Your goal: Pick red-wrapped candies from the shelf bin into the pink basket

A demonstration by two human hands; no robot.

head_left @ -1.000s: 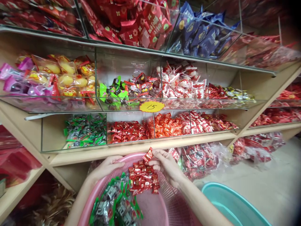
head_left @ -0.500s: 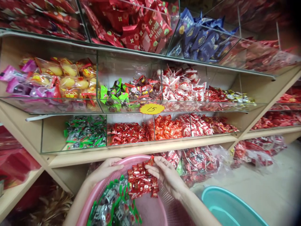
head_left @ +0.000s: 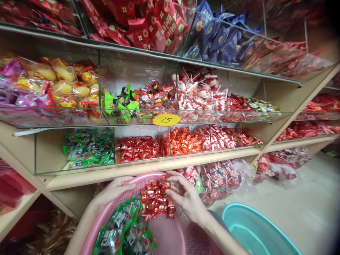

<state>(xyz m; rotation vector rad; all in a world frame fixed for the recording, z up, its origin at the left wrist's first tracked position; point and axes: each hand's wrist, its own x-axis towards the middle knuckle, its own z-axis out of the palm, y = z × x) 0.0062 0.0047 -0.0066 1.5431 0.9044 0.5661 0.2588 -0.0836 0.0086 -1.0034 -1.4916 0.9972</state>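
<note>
A round pink mesh basket [head_left: 174, 235] is in front of me, below the shelves. My left hand [head_left: 117, 190] is closed on its left far rim, thumb and fingers pressed over the edge. Inside the basket, green-and-clear wrapped candies [head_left: 123, 225] lie on the left. Red shiny wrapped candies [head_left: 156, 202] make a small pile at the far side. Reaching in from the right, my right hand [head_left: 184, 194] has its curled fingers and thumb about a red-wrapped candy [head_left: 166, 181] at the top right of that pile. Its fingertips partly cover this candy.
Above the basket, glass-fronted shelves [head_left: 148, 164] hold several sorts of wrapped sweets. A yellow price tag [head_left: 166, 119] reads 15. A turquoise tub [head_left: 255, 221] stands on the floor at right. Clear bags of sweets [head_left: 225, 177] lie under the shelf.
The view has shifted slightly, so the shelves appear farther left. My right fingers have lowered the red candy toward the pile and loosened a little. The left hand stays on the rim.
</note>
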